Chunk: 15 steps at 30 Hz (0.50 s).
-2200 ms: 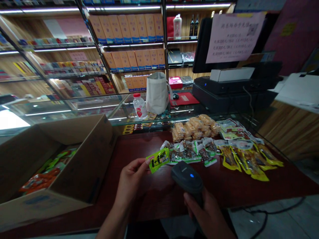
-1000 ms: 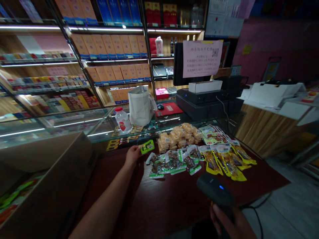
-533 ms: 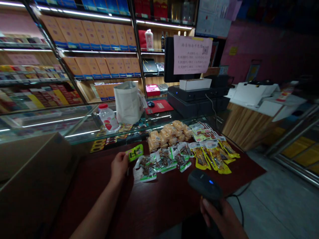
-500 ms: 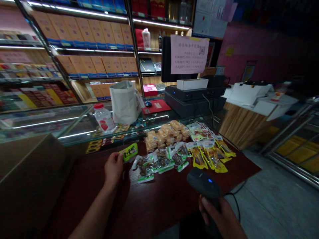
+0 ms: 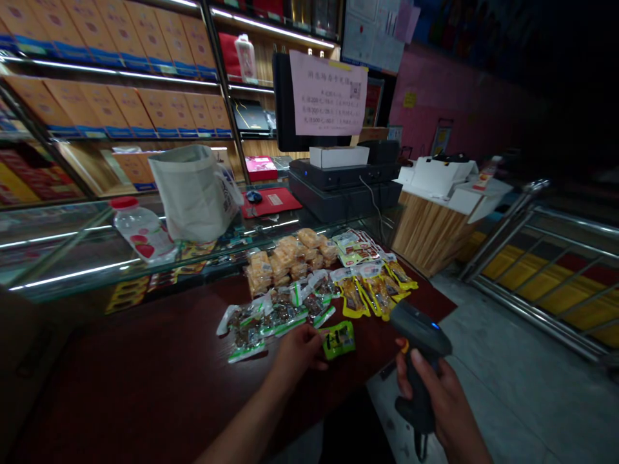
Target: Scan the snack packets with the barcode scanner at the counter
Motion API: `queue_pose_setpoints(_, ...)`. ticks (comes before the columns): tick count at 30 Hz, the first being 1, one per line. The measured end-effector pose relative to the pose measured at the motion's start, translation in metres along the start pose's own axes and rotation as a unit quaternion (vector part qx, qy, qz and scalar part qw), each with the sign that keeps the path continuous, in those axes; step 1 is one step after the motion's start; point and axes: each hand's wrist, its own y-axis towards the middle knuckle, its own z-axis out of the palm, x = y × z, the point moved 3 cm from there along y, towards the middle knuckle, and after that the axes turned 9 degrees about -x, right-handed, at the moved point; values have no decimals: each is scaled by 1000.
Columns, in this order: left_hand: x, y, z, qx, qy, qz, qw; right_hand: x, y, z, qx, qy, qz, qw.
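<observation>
Pinched at its left edge, a small green snack packet is in my left hand, just above the dark red tabletop. My right hand is wrapped round the grip of a dark barcode scanner with a blue light on top; its head tilts toward the packet. Behind my left hand lie clear packets with green edges. Yellow-edged snack pouches lie to their right. Farther back are a heap of wrapped tan snacks and some white-and-green packets.
On the glass counter stand a red-capped bottle and a white bag. A monitor with a pink notice rises above a black cash drawer. At right is a metal railing.
My left hand has carried the green packet rightward and nearer the scanner. My right hand has raised the scanner a little. The view has swung to the right.
</observation>
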Motion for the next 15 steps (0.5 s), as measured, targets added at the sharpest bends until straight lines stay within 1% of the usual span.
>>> queue_pose_setpoints(5,4,7,4,-32,47,4,998,-4,-7,3,-6,6,14,1000)
queue_pose_setpoints(7,6,4,3,-38,71,8,997,-5,-9,9,0,-4,19,1000)
queue_pose_setpoints(9,4,-5,-4,-42,120,30,991,-8,-11,18,8,-16,37,999)
queue_pose_setpoints(11,-2,-21,-20,-51,177,79,980,-13,-16,30,30,-38,52,997)
queue_pose_setpoints(12,-6,-32,-32,-64,202,113,971,-17,-19,36,49,-60,60,995)
queue_pose_setpoints(13,-12,-45,-46,-84,221,152,960,-22,-22,43,72,-86,68,991)
queue_pose_setpoints(15,-26,-76,-79,-140,255,229,929,-35,-30,57,120,-150,88,977)
